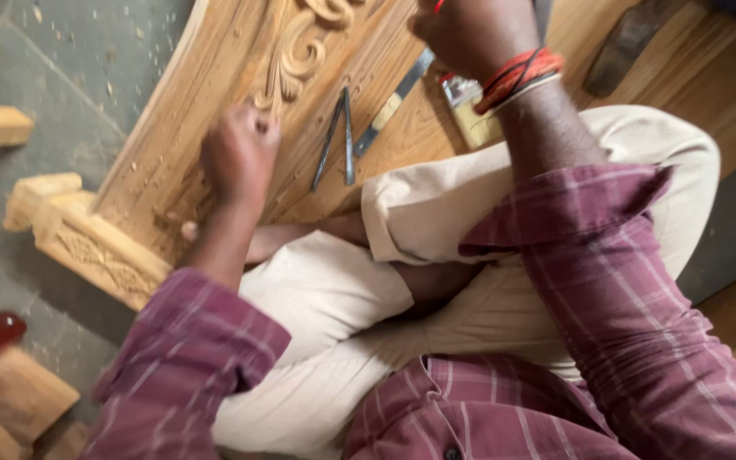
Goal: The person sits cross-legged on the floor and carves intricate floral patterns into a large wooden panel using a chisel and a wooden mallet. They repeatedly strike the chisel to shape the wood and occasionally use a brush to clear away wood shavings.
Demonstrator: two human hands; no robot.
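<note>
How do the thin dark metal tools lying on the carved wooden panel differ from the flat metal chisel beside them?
The thin dark metal tools are slim rods meeting at the top in a narrow V; the flat metal chisel is one broader, paler blade with a yellowish middle. The pair lies nearly upright in the picture, the chisel slants. Both lie loose on the carved wooden panel, between the two hands.

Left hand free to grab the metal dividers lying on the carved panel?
Probably yes. The left hand is fisted on the carved panel, just beside the metal dividers, which lie flat and uncovered. Nothing sits between them, though the fist may already grip something; I cannot tell what.
</note>
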